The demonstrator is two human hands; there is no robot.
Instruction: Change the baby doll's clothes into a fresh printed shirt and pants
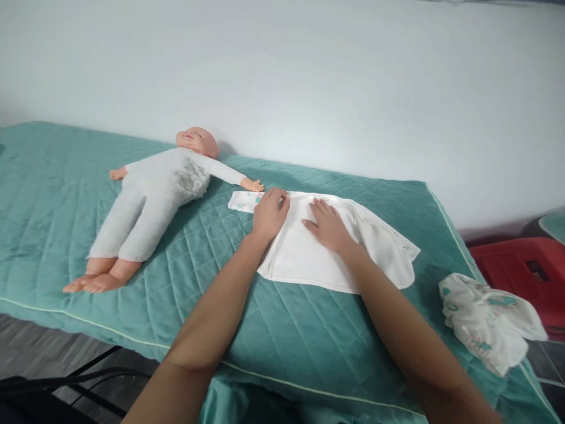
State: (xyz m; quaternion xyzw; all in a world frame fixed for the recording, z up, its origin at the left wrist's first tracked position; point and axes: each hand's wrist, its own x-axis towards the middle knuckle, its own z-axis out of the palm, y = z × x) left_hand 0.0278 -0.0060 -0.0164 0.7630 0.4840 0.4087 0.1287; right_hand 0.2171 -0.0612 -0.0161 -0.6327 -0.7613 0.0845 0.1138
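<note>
A white baby shirt [304, 259] lies spread on the green quilted cover, its sleeves printed with small coloured figures. My left hand [269, 217] is at the shirt's left side near the base of a sleeve, fingers curled and pinching the fabric there; the fingertips are partly hidden. Flat on the middle of the shirt rests my right hand [330, 227], fingers stretched out. To the left, a baby doll [154, 176] with a white cloth body lies on its back. One doll hand almost touches the shirt's left sleeve.
A crumpled white printed baby garment [489, 318] sits at the right edge of the green quilted cover [212, 235]. Beyond that edge stands a red plastic object [525, 265]. A pale wall [309, 88] runs along the back, and a dark metal frame shows at lower left.
</note>
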